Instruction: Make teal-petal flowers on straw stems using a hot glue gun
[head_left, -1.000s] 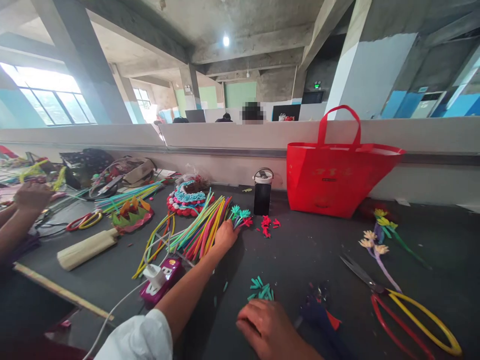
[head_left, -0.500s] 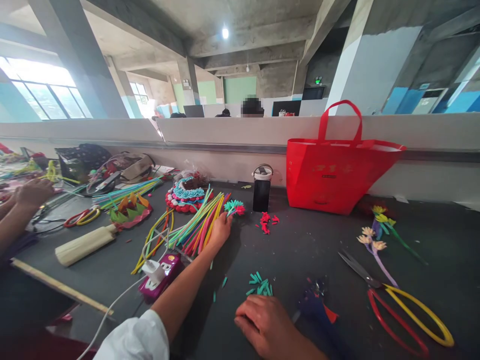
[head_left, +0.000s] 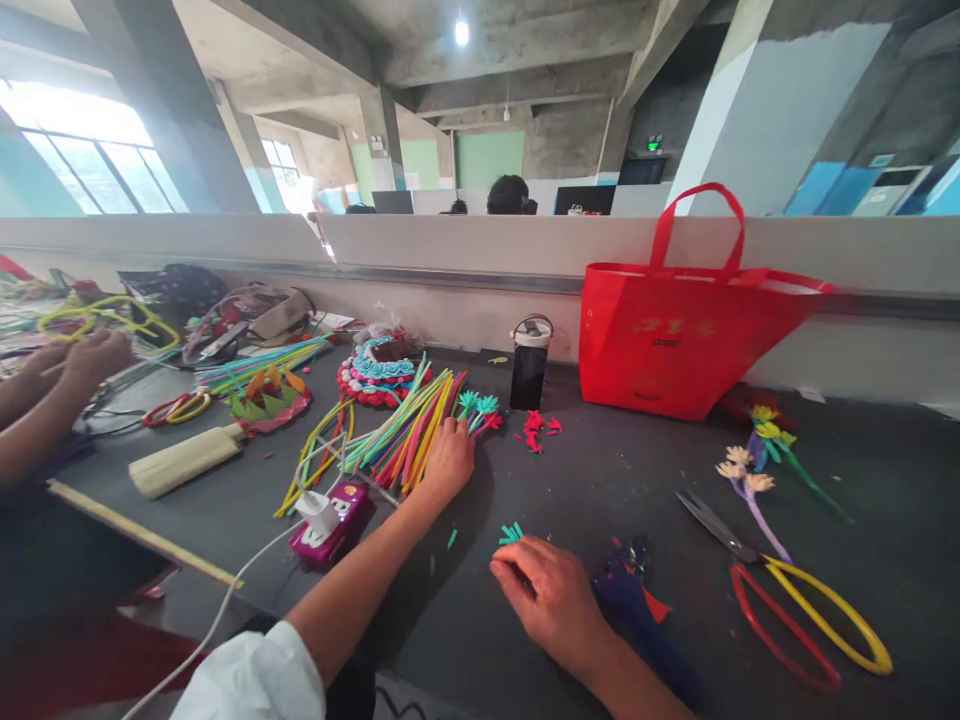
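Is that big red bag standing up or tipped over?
Upright: the red bag sits on its base, its handle arching above.

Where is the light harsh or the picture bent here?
Head view: window at left washed out by glare; head view: ceiling bulb glowing white; head view: pillars leaning outward toward their tops; head view: soft shadow beside the left hand.
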